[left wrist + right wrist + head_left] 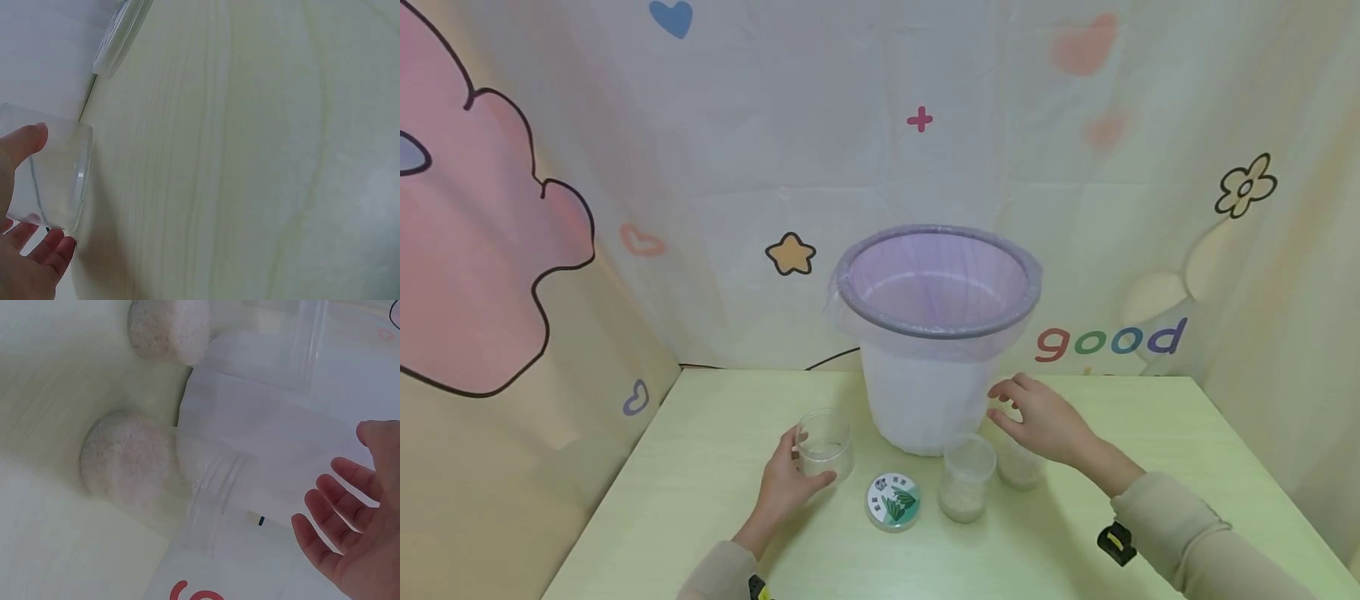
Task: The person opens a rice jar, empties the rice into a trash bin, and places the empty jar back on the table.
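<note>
Sleeve (1195,533) up front. Right grip (1048,422) loosely spread, holding nothing, near the right jar (1021,475). Left grip (784,485) curled round the cup (831,446), left of the lid (892,502) on the counter (692,475). I'd call it reaching; next likely needs right fingers round that jar.

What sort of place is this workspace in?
Probably a small staged work booth indoors: cartoon-printed curtains line the three sides in view, and a pale table bears a bag-lined bin and clear containers.
</note>
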Motion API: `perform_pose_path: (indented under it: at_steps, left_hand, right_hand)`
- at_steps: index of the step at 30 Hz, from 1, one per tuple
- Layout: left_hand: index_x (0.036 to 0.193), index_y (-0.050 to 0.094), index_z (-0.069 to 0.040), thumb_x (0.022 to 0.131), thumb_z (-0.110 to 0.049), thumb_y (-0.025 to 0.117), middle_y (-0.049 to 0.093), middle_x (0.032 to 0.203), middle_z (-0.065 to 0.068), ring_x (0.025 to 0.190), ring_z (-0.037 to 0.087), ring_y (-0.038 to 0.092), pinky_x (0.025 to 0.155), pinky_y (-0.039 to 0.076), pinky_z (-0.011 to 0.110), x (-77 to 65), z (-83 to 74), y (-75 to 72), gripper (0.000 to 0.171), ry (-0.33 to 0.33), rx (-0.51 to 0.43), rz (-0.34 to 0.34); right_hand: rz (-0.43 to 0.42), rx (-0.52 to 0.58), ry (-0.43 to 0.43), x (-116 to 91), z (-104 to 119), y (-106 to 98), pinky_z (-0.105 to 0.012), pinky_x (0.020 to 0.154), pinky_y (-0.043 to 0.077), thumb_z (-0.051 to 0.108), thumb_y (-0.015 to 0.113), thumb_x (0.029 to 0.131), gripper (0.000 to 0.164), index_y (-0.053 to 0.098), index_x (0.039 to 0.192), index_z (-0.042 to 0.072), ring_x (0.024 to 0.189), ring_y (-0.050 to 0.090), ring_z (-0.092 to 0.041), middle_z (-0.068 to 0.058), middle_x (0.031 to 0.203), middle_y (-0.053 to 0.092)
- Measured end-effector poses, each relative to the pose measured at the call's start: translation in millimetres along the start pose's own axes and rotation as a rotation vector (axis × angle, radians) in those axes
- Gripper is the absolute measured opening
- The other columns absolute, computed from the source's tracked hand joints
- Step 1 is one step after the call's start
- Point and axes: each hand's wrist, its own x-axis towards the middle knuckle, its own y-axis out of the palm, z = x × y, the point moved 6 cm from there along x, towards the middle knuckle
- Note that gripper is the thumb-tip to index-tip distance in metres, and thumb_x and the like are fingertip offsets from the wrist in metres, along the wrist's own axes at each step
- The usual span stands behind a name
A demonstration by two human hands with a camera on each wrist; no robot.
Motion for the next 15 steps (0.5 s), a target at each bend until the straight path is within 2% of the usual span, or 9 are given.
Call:
perform_pose_path:
  at_steps: [6,11,15]
  left_hand:
    - [0.142,0.024,-0.006,0.066,-0.016,0.082,0.043,0.136,0.019,0.116,0.038,0.048,0.090,0.043,0.051,0.0,1.0,-1.8,0.096,0.006,-0.018,0.023]
    - [0.146,0.017,-0.010,0.065,-0.017,0.083,0.030,0.146,0.018,0.130,0.040,0.033,0.099,0.032,0.058,-3.9,0.3,-6.3,0.105,0.033,-0.003,0.049]
    - [0.147,0.014,-0.012,0.064,-0.020,0.083,0.023,0.149,0.019,0.134,0.041,0.024,0.102,0.026,0.059,-9.8,-5.1,-13.1,0.108,0.079,0.032,0.056]
  right_hand:
    - [-0.005,-0.022,-0.051,-3.8,8.4,4.9,-0.033,0.069,0.050,0.021,0.068,0.081,0.025,0.064,0.103,0.007,0.082,0.059,-0.018,-0.001,0.092,0.060]
    - [0.018,-0.025,-0.079,-9.4,13.0,12.4,-0.036,0.074,0.051,0.024,0.067,0.082,0.031,0.063,0.109,0.008,0.089,0.059,-0.020,-0.003,0.100,0.060]
    - [0.014,-0.048,-0.116,-13.7,18.3,18.1,-0.038,0.077,0.050,0.027,0.067,0.082,0.034,0.062,0.111,0.009,0.093,0.059,-0.022,-0.004,0.104,0.060]
